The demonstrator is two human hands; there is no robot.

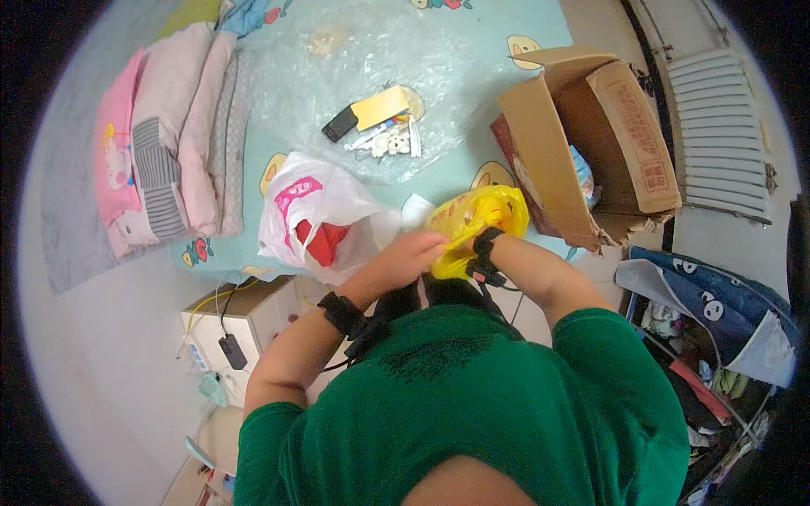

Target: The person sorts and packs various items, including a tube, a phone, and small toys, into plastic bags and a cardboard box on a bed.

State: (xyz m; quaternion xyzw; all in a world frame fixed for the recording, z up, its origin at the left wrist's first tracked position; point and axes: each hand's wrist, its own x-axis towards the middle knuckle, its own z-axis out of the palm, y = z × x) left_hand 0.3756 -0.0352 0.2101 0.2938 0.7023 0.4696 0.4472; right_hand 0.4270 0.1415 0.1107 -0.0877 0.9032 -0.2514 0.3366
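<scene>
My left hand point(425, 250) is closed on the near rim of a yellow plastic bag point(450, 218), at the bed's near edge. My right hand point(467, 248) reaches into the mouth of that bag; its fingers are hidden, so what they hold cannot be told. Just left of the yellow bag, a white plastic bag point(329, 183) lies partly open, with red cloth point(326, 243) showing inside. Beyond the bags, a yellow card or box point(380, 109), a black case point(340, 123), pens and a white bear-shaped item point(387, 144) lie together on clear plastic wrap point(297, 95).
An open cardboard box point(538, 152) stands at the right with a blue packet point(582, 169) inside. Folded bedding point(171, 120) is stacked at the left. A white cabinet point(228, 329) with cables is below left; a cloth-covered rack point(709, 310) stands right, near a radiator point(720, 133).
</scene>
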